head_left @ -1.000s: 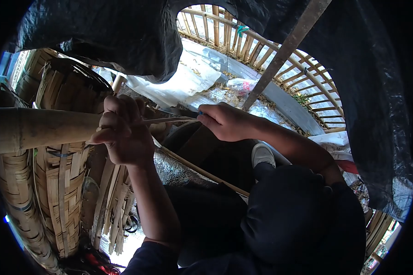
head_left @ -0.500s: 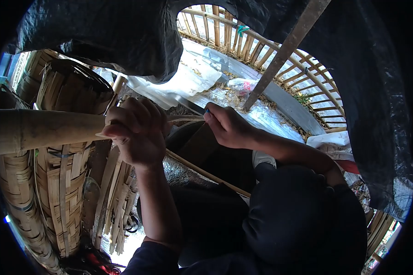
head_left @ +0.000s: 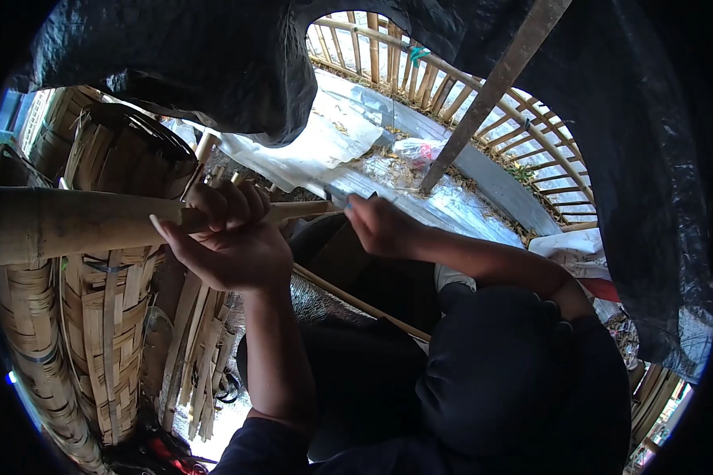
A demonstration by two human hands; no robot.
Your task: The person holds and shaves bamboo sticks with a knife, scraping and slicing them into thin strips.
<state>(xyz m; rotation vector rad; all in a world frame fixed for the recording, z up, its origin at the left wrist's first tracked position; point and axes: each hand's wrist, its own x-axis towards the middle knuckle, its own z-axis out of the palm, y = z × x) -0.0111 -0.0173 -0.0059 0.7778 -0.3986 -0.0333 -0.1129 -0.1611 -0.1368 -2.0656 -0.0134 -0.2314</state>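
My left hand (head_left: 238,241) is closed round a pale bamboo strip (head_left: 301,209), its fingers curled over and the thumb stretched out to the left. Just beside that thumb, a thick bamboo pole (head_left: 79,226) comes in from the left edge. To the right, my right hand (head_left: 384,226) grips a knife (head_left: 337,195) by its handle, where a bit of blue shows. The grey blade lies at the right end of the strip; whether it touches cannot be made out. My palm and fingers hide most of the handle.
Tall woven bamboo baskets (head_left: 107,340) stand at the left, with loose bamboo slats (head_left: 202,356) beside them. Black plastic sheeting (head_left: 190,63) hangs overhead. A metal bar (head_left: 491,95) slants down ahead, before a curved bamboo fence (head_left: 523,119). A clear plastic bag (head_left: 416,149) lies on the ground.
My left hand has turned, its thumb now stretched out and lower. The strip's right part shows wider and paler. My right hand has moved slightly down, and more of the blade shows.
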